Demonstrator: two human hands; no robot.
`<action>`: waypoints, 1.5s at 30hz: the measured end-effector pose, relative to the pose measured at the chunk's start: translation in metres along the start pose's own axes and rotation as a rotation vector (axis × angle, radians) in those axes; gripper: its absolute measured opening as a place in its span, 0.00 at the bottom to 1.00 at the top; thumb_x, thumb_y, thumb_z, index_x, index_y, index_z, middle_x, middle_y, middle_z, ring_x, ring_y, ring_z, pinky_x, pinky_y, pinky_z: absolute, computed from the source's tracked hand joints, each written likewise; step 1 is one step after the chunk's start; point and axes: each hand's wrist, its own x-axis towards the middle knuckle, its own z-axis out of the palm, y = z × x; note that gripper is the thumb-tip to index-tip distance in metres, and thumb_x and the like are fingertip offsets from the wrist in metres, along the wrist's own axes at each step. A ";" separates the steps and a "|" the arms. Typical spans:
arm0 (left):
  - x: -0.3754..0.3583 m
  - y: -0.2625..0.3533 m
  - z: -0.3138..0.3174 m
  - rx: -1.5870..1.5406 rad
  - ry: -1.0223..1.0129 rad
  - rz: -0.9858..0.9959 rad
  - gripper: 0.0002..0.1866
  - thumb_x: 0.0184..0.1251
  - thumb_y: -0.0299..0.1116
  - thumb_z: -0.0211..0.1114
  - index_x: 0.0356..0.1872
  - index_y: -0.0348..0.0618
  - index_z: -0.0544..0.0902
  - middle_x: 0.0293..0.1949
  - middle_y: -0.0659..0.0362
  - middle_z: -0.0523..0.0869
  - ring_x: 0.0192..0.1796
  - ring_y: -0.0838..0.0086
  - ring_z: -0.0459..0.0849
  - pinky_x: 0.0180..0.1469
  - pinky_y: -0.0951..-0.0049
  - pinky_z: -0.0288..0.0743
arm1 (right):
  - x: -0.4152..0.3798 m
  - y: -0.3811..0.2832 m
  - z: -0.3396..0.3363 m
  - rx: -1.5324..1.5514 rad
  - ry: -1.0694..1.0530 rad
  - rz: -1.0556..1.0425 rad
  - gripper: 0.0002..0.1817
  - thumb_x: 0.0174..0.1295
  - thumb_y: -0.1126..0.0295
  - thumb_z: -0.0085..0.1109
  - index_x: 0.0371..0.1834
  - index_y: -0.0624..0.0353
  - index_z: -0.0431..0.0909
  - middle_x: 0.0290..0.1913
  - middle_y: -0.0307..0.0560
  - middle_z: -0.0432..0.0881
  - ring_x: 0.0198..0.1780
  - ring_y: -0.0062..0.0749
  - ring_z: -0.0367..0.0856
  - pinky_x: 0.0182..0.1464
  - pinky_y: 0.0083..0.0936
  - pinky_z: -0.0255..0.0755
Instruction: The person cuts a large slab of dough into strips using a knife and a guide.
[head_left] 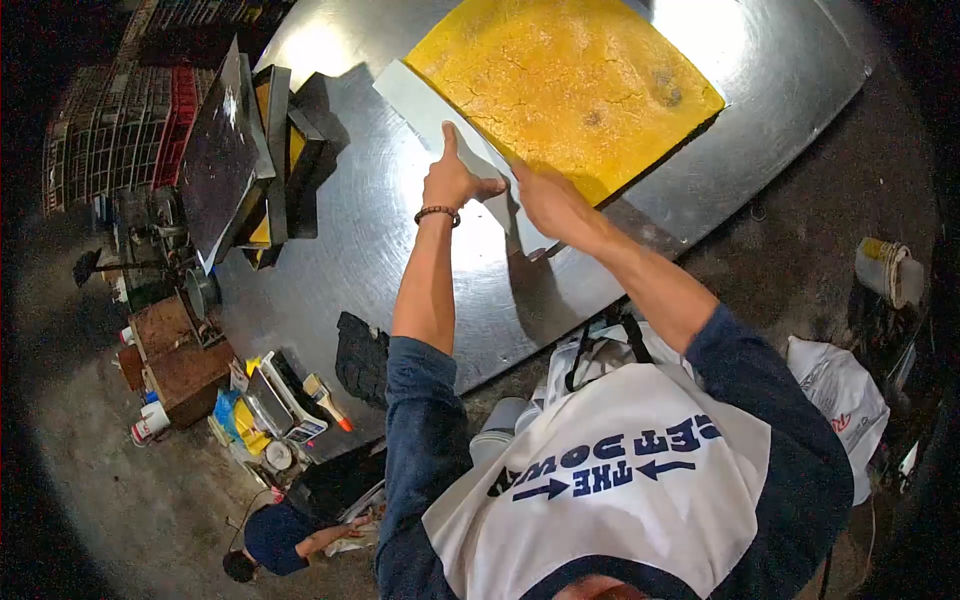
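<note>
A thick yellow slab (570, 90) with a cracked, browned top lies on the metal table (340, 270). Along its left edge runs a long, flat pale strip (405, 95). My left hand (455, 180) rests on this strip, its thumb and one finger stretched apart; the other fingers are partly hidden. At the slab's lower-left edge is my right hand (550, 205), closed, near the strip's lower end. What its fingers hold is hidden from this angle.
Dark rectangular pans (230, 160) with yellow inside stand at the table's left. A black cloth (362, 358) lies near the front edge, beside a scale (285, 395) and a brush (325, 400). Another person (280, 535) bends at lower left. A white bag (840, 400) sits at right.
</note>
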 end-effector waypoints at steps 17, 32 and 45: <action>-0.015 0.012 -0.006 -0.033 0.014 0.014 0.76 0.34 0.48 0.89 0.82 0.42 0.43 0.39 0.44 0.90 0.30 0.66 0.87 0.31 0.71 0.82 | -0.054 0.023 0.007 -0.025 0.021 -0.003 0.17 0.70 0.72 0.44 0.57 0.70 0.70 0.29 0.68 0.80 0.33 0.64 0.80 0.35 0.52 0.70; -0.008 0.009 -0.006 0.006 0.007 0.047 0.77 0.34 0.54 0.89 0.81 0.36 0.44 0.37 0.42 0.90 0.31 0.63 0.89 0.34 0.68 0.83 | -0.163 0.029 -0.024 -0.076 -0.088 0.068 0.25 0.71 0.75 0.48 0.71 0.63 0.66 0.37 0.68 0.80 0.39 0.66 0.78 0.41 0.54 0.69; -0.014 0.012 -0.005 -0.032 0.013 0.088 0.75 0.40 0.51 0.88 0.80 0.32 0.40 0.30 0.52 0.90 0.24 0.73 0.84 0.25 0.74 0.78 | -0.179 0.038 -0.016 -0.094 -0.118 0.134 0.25 0.74 0.72 0.49 0.73 0.63 0.65 0.37 0.65 0.78 0.39 0.61 0.78 0.43 0.50 0.72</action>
